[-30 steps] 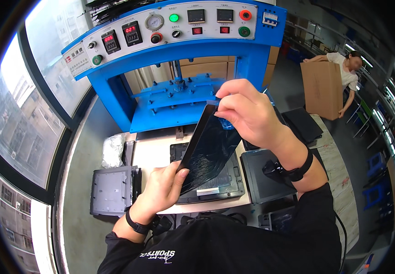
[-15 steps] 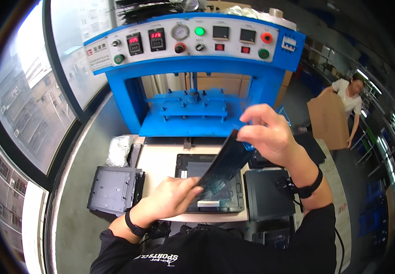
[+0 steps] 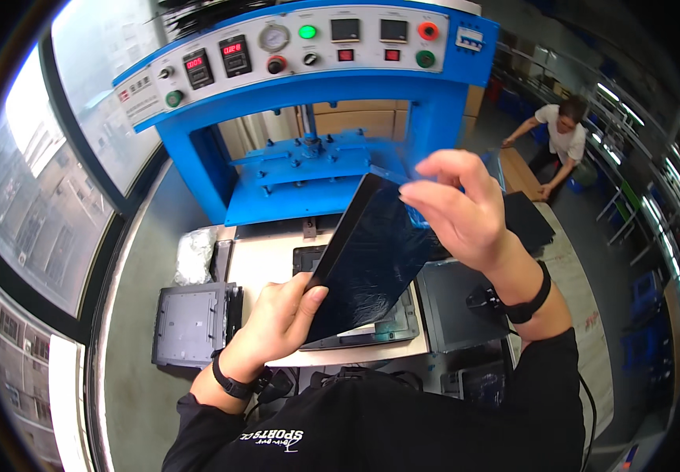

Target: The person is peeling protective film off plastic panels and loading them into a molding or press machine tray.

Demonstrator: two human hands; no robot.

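Observation:
A dark, glossy flat panel (image 3: 375, 252) is held tilted above the worktable. My left hand (image 3: 273, 318) grips it along its lower left edge, with the thumb on the glossy face. At the panel's upper right corner, my right hand (image 3: 466, 212) is closed in a loose pinch on a thin clear film (image 3: 389, 175), which is hard to make out there. A bit of blue shows below those fingers. Partly hidden beneath the panel, a black rectangular housing (image 3: 409, 322) lies on the pale board.
Ahead stands a blue press (image 3: 301, 208) with a control panel. A stack of dark housings (image 3: 191, 326) and a clear plastic bag (image 3: 195, 256) lie left. More dark flat panels (image 3: 466, 303) lie right. Beyond them, a person (image 3: 564, 138) bends over a cardboard box (image 3: 519, 171).
The panel has turned so more of its glossy face shows, and both hands have risen slightly. My view has shifted. The person at the right has lowered the cardboard box.

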